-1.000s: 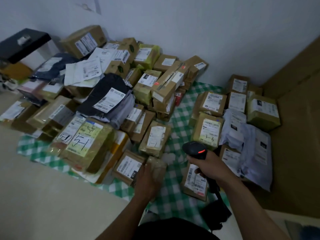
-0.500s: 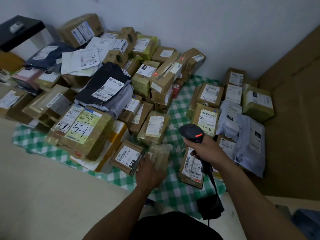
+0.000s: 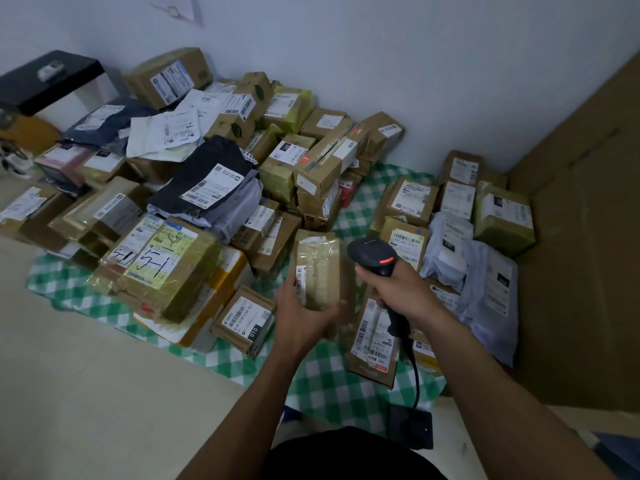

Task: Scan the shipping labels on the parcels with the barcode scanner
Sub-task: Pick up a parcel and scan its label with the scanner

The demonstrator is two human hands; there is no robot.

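Left hand [image 3: 301, 315] fingers curl under a taped parcel [image 3: 320, 271], held above the checked cloth [image 3: 325, 386], near centre. Right hand [image 3: 396, 291] grips the barcode scanner [image 3: 372, 254] just right of it. The label [image 3: 300, 279] apparently wraps the parcel's left edge, so the beam may miss it, or tape glare may spoil the read.

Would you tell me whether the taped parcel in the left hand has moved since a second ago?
Yes. The left hand has lifted the taped parcel up from beside the 010 box, toward the scanner.
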